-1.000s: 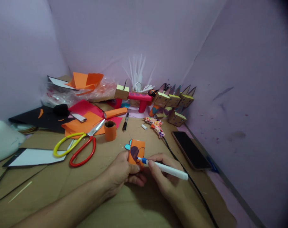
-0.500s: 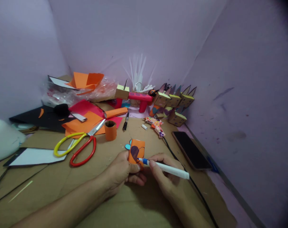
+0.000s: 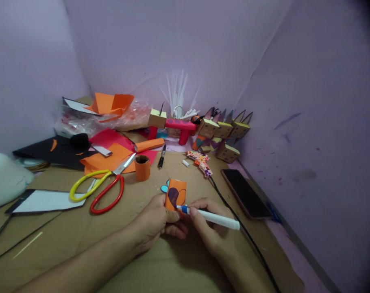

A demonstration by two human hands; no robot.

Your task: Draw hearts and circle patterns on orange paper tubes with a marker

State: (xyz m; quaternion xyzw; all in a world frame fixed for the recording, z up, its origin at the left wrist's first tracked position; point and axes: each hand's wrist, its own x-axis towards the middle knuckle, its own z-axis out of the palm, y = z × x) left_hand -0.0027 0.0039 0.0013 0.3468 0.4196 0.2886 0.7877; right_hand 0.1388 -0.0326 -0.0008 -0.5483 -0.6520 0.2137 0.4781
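My left hand (image 3: 160,217) is closed around an orange paper-covered piece (image 3: 180,188) that bears a dark filled heart and the outline of another shape. In my right hand (image 3: 211,221) is a white marker with a blue collar (image 3: 217,218), its tip touching the orange surface at the bottom of the dark heart. Small light-blue cutouts (image 3: 164,188) show just behind the orange piece. Beyond my hands stands a short orange tube (image 3: 142,167), with scissors (image 3: 112,179) with yellow and red handles to its left.
A phone (image 3: 247,193) and a black cable (image 3: 226,199) lie on the right. Cardboard box heads with pointed ears (image 3: 223,129) and a pink figure (image 3: 180,125) stand at the back. Coloured paper (image 3: 104,160) is piled at left; a black pen (image 3: 162,156) lies mid-table.
The marker has shifted slightly left and down over the orange piece, its back end lower left than before. My left hand holds nearly still.
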